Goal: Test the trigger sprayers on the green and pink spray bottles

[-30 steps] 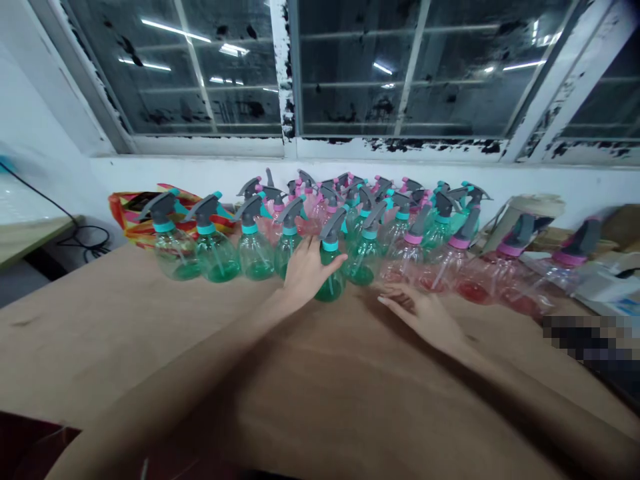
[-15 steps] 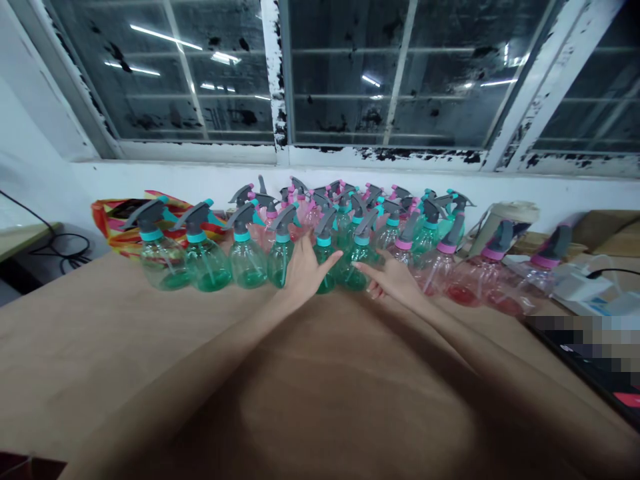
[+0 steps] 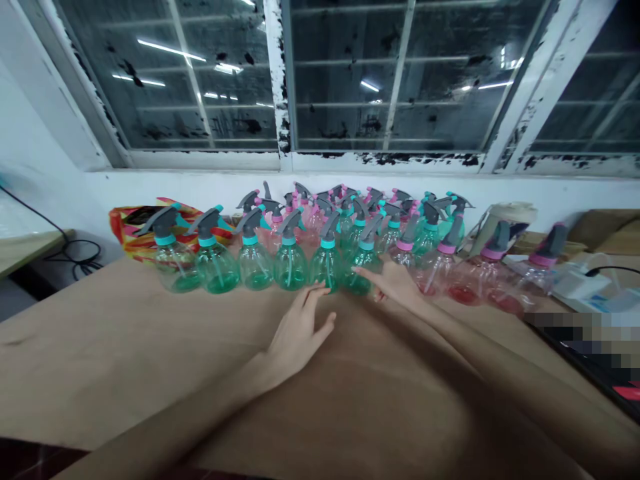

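Observation:
A front row of clear spray bottles with grey trigger heads runs across the table. Toward its left are green-tinted ones with turquoise collars, such as the green spray bottle [image 3: 291,265]; pink-tinted ones, such as the pink spray bottle [image 3: 463,283], stand to the right. My left hand [image 3: 300,327] is open above the wood, fingers stretched toward the base of a middle green bottle [image 3: 326,263]. My right hand [image 3: 397,285] is beside another green bottle [image 3: 359,270], one finger pointing left across its front and the others partly curled. Whether it touches that bottle is unclear.
Behind the row, more spray bottles [image 3: 345,200] crowd against the wall under the window. A colourful bag [image 3: 125,230] lies at the left. White adapters with cables [image 3: 583,287] and a dark, partly pixelated device [image 3: 575,360] occupy the right side of the table [image 3: 280,427].
My left hand has drawn back toward me, away from the middle green bottles. My right hand has stayed nearly in place. The view has shifted slightly.

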A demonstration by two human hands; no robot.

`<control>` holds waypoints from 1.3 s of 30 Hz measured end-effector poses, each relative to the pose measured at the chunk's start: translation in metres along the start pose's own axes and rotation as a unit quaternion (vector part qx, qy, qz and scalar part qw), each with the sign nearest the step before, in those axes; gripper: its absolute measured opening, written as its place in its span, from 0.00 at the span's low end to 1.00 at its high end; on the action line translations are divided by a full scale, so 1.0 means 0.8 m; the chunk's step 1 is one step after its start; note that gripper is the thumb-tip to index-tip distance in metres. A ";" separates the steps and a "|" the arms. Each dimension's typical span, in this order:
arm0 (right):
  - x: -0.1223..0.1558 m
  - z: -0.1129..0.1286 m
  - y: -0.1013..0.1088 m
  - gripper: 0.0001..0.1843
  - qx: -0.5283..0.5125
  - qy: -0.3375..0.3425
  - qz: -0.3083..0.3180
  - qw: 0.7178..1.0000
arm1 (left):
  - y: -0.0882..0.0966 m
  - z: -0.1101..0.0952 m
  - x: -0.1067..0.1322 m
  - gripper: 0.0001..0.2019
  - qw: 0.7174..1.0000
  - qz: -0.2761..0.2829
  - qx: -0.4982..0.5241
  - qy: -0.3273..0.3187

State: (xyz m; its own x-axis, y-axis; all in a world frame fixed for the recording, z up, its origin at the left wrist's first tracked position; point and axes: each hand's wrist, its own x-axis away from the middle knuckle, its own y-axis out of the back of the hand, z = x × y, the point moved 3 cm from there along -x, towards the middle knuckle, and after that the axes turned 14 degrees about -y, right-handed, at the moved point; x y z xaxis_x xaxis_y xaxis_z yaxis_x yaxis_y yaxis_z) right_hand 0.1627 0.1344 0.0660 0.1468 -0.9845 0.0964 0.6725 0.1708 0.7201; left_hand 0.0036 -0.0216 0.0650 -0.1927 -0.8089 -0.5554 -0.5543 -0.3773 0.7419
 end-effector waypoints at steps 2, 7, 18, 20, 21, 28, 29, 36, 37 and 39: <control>0.014 -0.001 0.005 0.48 0.015 0.003 -0.006 1.000 | -0.002 -0.006 0.003 0.14 1.000 0.013 0.015 0.005; 0.071 -0.004 0.012 0.42 0.050 0.026 -0.012 0.998 | 0.001 -0.021 -0.010 0.23 0.993 0.025 0.097 0.063; 0.184 0.001 -0.019 0.50 0.235 0.204 -0.111 0.944 | 0.020 -0.066 -0.041 0.22 0.976 -0.041 0.213 0.024; 0.185 0.000 -0.025 0.53 0.242 0.206 -0.103 0.943 | 0.021 -0.067 -0.038 0.16 0.978 -0.046 0.205 0.015; 0.183 -0.001 -0.027 0.52 0.239 0.208 -0.090 0.944 | 0.021 -0.067 -0.037 0.15 0.979 -0.052 0.196 0.012; 0.139 -0.037 -0.028 0.30 0.153 0.298 0.007 0.942 | 0.017 -0.046 -0.055 0.20 0.981 -0.049 0.188 -0.002; 0.129 -0.047 -0.027 0.28 0.148 0.311 0.002 0.939 | 0.015 -0.042 -0.060 0.20 0.981 -0.044 0.191 -0.006; 0.077 -0.104 -0.012 0.26 0.125 0.273 0.017 0.954 | 0.005 -0.022 -0.082 0.15 0.974 -0.021 0.223 -0.036; 0.075 -0.106 -0.010 0.25 0.120 0.271 0.024 0.955 | 0.004 -0.023 -0.084 0.16 0.970 -0.018 0.239 -0.041; 0.075 -0.106 -0.008 0.24 0.110 0.268 0.032 0.957 | 0.003 -0.025 -0.085 0.17 0.960 -0.015 0.277 -0.044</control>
State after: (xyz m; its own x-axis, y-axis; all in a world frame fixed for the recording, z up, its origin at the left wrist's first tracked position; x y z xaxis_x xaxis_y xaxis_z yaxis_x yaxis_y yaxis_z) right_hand 0.2287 0.0781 0.0090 0.5726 -0.8000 -0.1792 0.4898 0.1585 0.8573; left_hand 0.0315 0.0235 0.1117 -0.2252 -0.7508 -0.6209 -0.9009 -0.0824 0.4262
